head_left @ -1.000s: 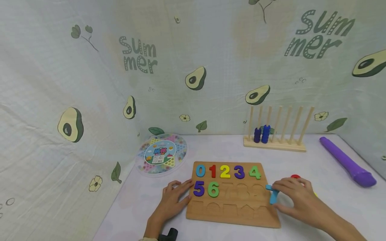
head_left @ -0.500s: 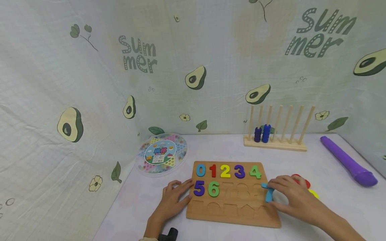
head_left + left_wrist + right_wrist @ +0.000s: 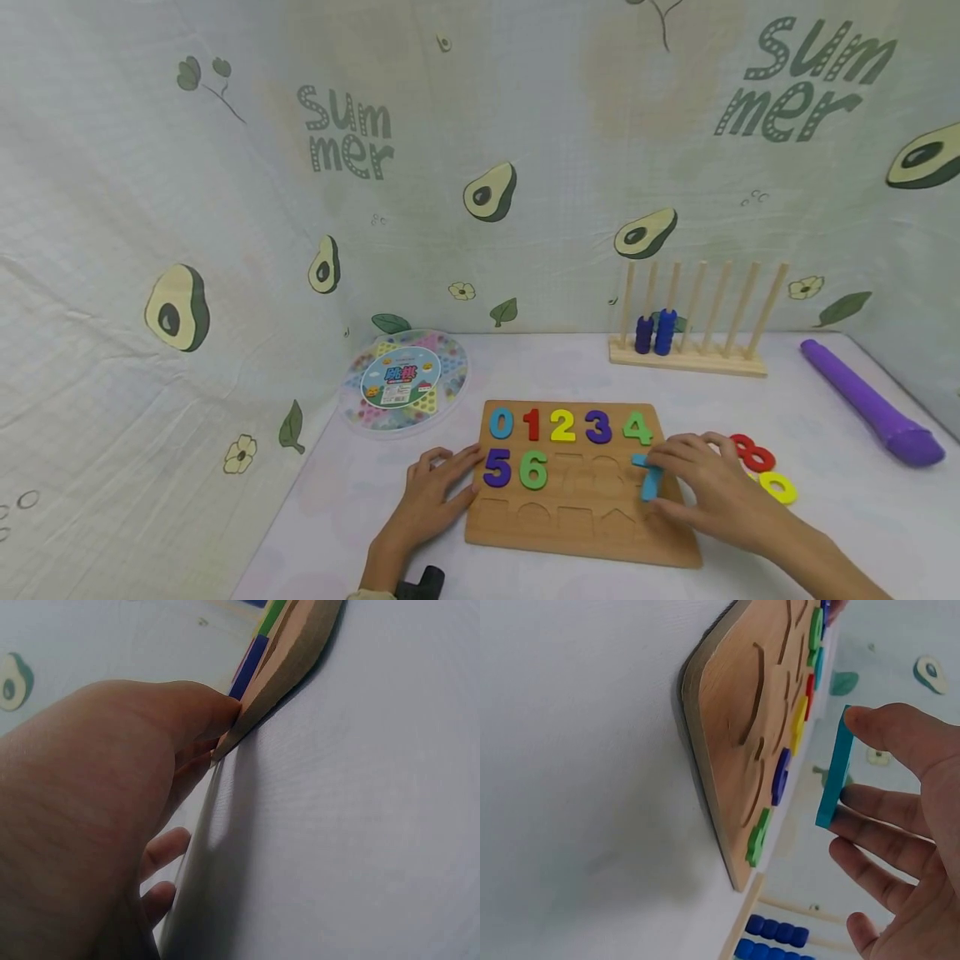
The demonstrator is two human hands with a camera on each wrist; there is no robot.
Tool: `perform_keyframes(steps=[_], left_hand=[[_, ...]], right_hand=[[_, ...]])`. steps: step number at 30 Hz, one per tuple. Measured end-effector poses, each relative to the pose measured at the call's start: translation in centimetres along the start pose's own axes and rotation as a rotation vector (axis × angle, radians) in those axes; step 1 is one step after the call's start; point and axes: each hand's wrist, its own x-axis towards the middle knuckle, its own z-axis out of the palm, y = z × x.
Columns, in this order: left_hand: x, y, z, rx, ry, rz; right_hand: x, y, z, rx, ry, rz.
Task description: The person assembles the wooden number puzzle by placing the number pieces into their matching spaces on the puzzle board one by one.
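Note:
My right hand (image 3: 708,492) pinches a light blue number 7 (image 3: 651,479) between thumb and fingertips, over the right part of a wooden number board (image 3: 570,527). In the right wrist view the number 7 (image 3: 836,772) is seen edge-on, held above the board's surface. My left hand (image 3: 435,496) rests at the board's left edge, thumb and forefinger touching it, the other fingers loose. Numbers 0 to 4 fill the top row of recesses. Below them sit a purple 5 (image 3: 497,467) and a green 6 (image 3: 533,471), with bare recesses to their right.
A red 8 (image 3: 753,453) and a yellow ring-shaped number (image 3: 778,487) lie beyond my right hand. Behind the board stands a wooden peg rack (image 3: 686,358) with blue beads. A purple microphone-shaped thing (image 3: 873,404) lies at right, a round game box (image 3: 405,383) at back left.
My right hand has moved left over the board with the number 7, uncovering the red 8 and the yellow number behind it. The left hand stays at the board's edge.

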Motion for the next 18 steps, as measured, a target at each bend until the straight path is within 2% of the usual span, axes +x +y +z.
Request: perform_keyframes(steps=[9,18], left_hand=[[-0.04,-0.07,0.14,-0.015,-0.003,0.003],[-0.01,-0.04,0.02,-0.004,-0.004,0.006]], right_hand=[[0.65,-0.62,0.42,0.039,-0.009,-0.015],[1.05,-1.07,0.97,0.026,-0.022,-0.020]])
